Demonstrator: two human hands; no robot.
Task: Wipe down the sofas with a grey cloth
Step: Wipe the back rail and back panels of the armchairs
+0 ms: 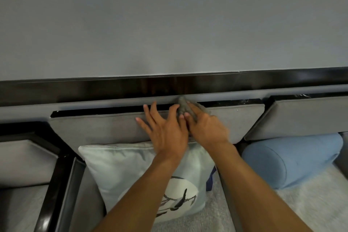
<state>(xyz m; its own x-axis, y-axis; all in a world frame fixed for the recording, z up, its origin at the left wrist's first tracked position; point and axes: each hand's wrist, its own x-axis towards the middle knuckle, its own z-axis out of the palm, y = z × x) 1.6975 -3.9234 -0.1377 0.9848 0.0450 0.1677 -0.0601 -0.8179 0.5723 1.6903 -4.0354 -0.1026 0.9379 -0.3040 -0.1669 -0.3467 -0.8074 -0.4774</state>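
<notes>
A bunched grey cloth (183,105) lies on the top edge of the grey sofa back cushion (98,128), against the black wooden frame (94,92). My right hand (207,130) grips the cloth, its fingers wrapped over the cloth's right side. Just to the left, my left hand (165,130) rests on the cushion with its fingers spread. Its index finger and thumb touch the left side of the cloth. Most of the cloth is hidden under my right hand.
A pale cushion with a bird print (143,175) leans against the back under my arms. A blue bolster (291,160) lies to the right, below a second grey back cushion (301,118). A separate grey seat (24,160) is at left. A grey wall (169,20) rises behind.
</notes>
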